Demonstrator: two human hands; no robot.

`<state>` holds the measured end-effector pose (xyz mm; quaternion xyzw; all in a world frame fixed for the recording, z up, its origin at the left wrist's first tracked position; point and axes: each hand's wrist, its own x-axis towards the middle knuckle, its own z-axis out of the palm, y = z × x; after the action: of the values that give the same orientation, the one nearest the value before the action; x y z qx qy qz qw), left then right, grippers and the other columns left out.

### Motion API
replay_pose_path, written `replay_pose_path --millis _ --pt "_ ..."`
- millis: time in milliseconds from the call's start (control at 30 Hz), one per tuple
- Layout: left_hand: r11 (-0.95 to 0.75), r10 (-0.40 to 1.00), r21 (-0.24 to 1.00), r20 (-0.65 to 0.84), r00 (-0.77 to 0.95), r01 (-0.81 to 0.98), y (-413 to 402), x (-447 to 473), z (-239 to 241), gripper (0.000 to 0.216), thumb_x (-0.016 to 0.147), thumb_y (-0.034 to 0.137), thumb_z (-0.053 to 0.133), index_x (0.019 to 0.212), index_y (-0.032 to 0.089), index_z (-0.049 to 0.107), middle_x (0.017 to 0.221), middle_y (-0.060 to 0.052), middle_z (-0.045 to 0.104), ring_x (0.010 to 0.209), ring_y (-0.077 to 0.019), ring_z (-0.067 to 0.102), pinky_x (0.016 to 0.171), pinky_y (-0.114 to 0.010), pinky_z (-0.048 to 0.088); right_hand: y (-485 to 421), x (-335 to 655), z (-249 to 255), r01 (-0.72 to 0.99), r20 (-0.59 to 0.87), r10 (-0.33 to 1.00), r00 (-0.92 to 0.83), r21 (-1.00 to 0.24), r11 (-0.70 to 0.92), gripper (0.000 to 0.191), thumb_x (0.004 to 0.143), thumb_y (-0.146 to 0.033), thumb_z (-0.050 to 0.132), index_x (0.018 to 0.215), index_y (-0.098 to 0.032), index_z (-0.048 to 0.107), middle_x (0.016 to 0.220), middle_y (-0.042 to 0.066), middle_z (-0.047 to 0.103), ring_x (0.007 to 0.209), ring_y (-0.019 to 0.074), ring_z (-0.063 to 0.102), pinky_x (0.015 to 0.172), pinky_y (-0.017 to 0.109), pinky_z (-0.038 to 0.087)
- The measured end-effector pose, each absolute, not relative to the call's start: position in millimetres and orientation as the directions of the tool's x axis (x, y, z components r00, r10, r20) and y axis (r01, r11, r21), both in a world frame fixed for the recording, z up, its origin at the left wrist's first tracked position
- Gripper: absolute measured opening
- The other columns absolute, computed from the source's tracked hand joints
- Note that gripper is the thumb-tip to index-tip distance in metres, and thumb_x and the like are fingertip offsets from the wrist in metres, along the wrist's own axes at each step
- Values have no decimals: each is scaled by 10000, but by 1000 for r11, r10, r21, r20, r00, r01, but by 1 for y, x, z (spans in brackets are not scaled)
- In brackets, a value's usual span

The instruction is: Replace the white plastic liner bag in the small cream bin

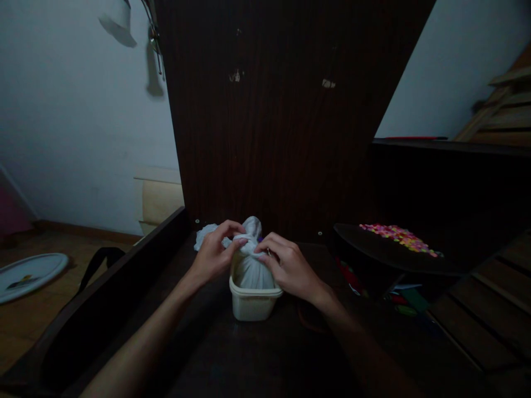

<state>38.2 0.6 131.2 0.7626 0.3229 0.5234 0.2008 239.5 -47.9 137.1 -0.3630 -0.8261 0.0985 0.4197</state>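
Observation:
A small cream plastic tub [251, 304] stands on a dark wooden surface [257, 359] in the middle of the head view. A white cloth bundle [251, 271] sits in the tub, its top gathered into a knot [251, 229]. My left hand [213, 255] pinches the cloth at the knot from the left, fingers curled. From the right, my right hand [288, 268] grips the same gathered cloth, fingers closed on it. A loose end of the cloth [204, 232] sticks out behind my left hand.
A tall dark wooden panel [286, 110] rises right behind the tub. On the right lies a dark tray [390, 257] with several small coloured pieces [398, 235]. A raised dark edge [124, 276] borders the left side. A white plate [29, 273] lies on the floor far left.

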Motion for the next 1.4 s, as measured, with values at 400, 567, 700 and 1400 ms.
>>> replay_pose_path --millis 400,567,700,1400 --pt "-583 808 809 568 156 73 -4 50 130 245 822 303 728 988 187 590 700 39 613 664 -134 620 618 -237 488 -52 247 139 562 632 716 -296 -491 666 273 827 -326 768 1040 -198 655 952 45 621 792 177 557 682 306 450" --pt "-589 799 807 573 183 45 -7 54 133 276 827 299 726 1027 189 572 736 22 627 707 -151 640 632 -252 502 -50 235 135 677 715 608 -346 -258 689 89 942 -232 630 890 -200 695 831 62 671 796 214 555 709 355 435" --pt "-602 793 797 589 153 52 4 44 127 291 814 305 733 1027 188 573 757 17 642 712 -150 647 657 -262 513 -52 244 139 529 735 599 -317 -386 755 149 929 -184 623 793 -205 681 765 40 668 741 194 563 666 335 442" --pt "-601 772 752 634 47 -272 -5 48 134 338 711 193 833 982 179 630 1015 -66 728 1055 -220 705 891 -335 599 60 275 152 -213 294 892 344 -901 379 245 767 -474 519 813 -234 543 761 33 648 694 224 630 608 346 516"
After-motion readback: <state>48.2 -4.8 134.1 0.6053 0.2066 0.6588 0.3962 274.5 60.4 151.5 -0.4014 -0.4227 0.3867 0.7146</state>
